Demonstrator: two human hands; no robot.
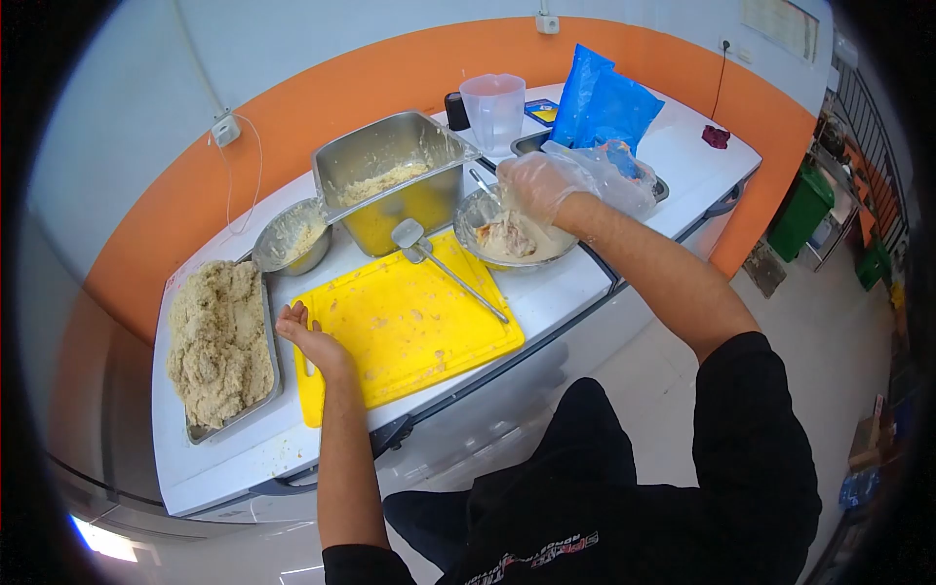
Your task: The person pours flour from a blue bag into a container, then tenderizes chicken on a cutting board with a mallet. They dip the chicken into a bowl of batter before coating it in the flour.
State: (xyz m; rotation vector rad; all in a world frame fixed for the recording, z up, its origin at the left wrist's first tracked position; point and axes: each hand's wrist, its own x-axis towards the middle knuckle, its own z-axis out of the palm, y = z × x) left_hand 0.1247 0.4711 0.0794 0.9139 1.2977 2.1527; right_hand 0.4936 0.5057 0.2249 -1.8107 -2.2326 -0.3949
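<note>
A thin clear glove covers my right hand [542, 187], which is over a metal bowl [470, 216] of pale batter with a piece of food in it. Its fingers look curled; what they hold, if anything, is hidden. A spoon handle [484, 183] leans in the bowl beside that hand. My left hand [310, 336] is bare, fingers apart and empty, above the left end of a yellow cutting board [390, 341]. On the board, spotted with food bits, lies a metal tool [458, 285] with a flat head. Left of this hand is a tray heaped with crumbly coating [219, 341].
Behind the board stand a deep metal container [390, 210] and a small metal bowl [292, 239]. A clear jug [493, 109], a black cup [455, 111], a blue bag [604, 102] and a clear plastic bag [624, 185] are farther back. A dark red item [716, 136] lies at the right.
</note>
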